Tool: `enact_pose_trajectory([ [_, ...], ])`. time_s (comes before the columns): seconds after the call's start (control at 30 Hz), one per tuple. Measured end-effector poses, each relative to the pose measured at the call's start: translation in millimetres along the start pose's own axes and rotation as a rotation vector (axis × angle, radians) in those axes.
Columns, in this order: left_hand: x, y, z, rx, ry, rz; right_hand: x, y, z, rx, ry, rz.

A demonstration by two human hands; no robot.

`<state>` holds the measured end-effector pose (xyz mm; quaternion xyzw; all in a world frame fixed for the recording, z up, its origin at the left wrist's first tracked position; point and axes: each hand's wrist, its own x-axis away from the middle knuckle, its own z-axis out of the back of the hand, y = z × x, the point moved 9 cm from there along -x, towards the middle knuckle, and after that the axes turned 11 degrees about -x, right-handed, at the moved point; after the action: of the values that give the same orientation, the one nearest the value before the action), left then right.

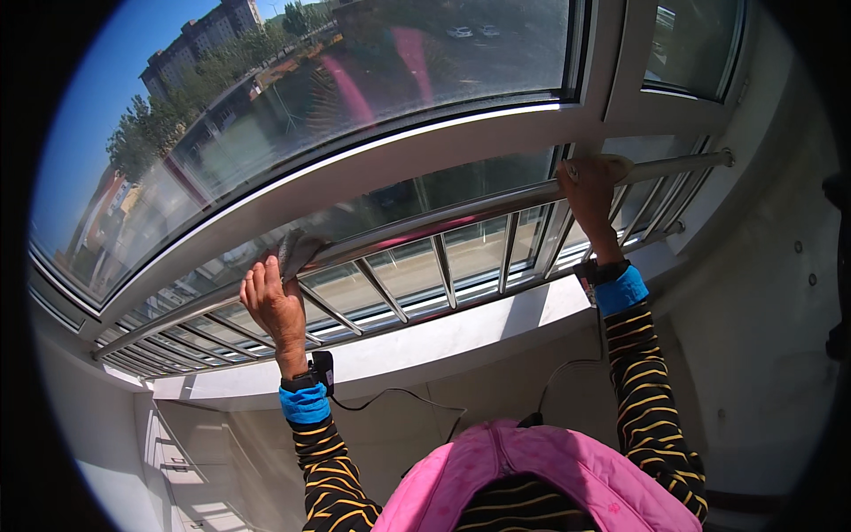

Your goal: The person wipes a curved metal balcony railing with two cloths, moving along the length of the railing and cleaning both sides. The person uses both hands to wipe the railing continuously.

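Note:
A shiny metal handrail (470,209) runs across in front of the window, with upright bars below it. My left hand (273,303) is at the rail on the left, its fingers bent over a grey cloth (302,252) that lies against the tube. Farther right, my right hand (589,188) is wrapped over the same rail. A pale, cloth-like piece (618,166) sticks out beside its fingers; most of it is hidden by the hand.
The large window pane (292,97) with its white frame (425,146) stands behind the rail. Below is a white sill (443,341). Thin black cables (399,392) hang from wrist-worn devices. A white drawer cabinet (182,457) is at lower left.

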<state>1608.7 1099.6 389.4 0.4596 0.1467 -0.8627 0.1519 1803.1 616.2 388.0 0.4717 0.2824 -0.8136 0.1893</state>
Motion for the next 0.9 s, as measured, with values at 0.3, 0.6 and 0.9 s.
enact_pose_trajectory([
  [0.3,-11.4,205.3,33.0,0.403,-0.012,-0.239,0.6,4.1,-7.3,-0.01,-0.095,-0.037],
  [0.6,-12.8,324.7,44.1,0.48,0.013,-0.363,-0.9,-1.4,-8.9,-0.022,-0.129,0.049],
  [0.9,-15.2,318.4,38.8,0.601,0.007,-0.336,5.8,-0.9,0.1,0.027,-0.015,0.134],
])
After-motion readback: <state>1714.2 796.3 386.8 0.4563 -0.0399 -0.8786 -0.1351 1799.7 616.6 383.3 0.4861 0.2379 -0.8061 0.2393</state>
